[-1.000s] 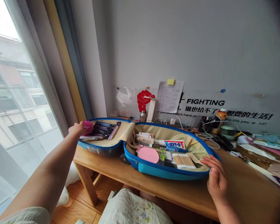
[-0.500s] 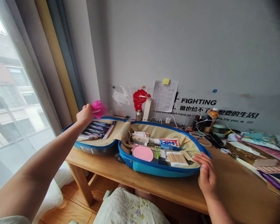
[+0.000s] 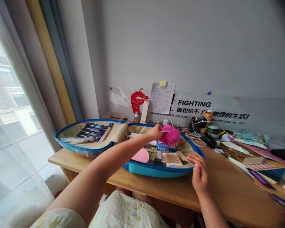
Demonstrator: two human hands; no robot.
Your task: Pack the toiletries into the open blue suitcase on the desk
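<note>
**Pink puff held over the open blue case**

Your left hand (image 3: 155, 132) is closed on the pink bath puff (image 3: 172, 136). It grips the puff at its near side, where a white cord (image 3: 165, 130) sticks out past your fingers. The puff hangs over the right half of the open blue suitcase (image 3: 156, 170), towards the far side of that half. It sits just above a blue-and-white toothpaste box (image 3: 161, 147) and partly hides it. You cannot tell from this view whether the puff touches what lies under it.

Your right hand (image 3: 199, 172) holds nothing. Its fingers are loosely stretched, and the fingertips sit at the right end of the case's blue rim, close to the pack of cotton swabs (image 3: 172, 159).

Along the front wall of that same half lies a pink oval pad (image 3: 140, 155), left of the swabs, with small packets between the two. The left half (image 3: 85, 148) of the case lies flat beside the right one, joined to it at the middle. It carries a bundle of dark packets (image 3: 92, 131) and a flat white packet (image 3: 74, 139).

Both halves rest on the wooden desk (image 3: 161, 190), and the left one is near the desk's end by the curtain (image 3: 49, 69). On the wall behind the case are a printed sheet (image 3: 161, 98) and a red fist sticker (image 3: 138, 100). Loose clutter covers the desk to your right
</note>
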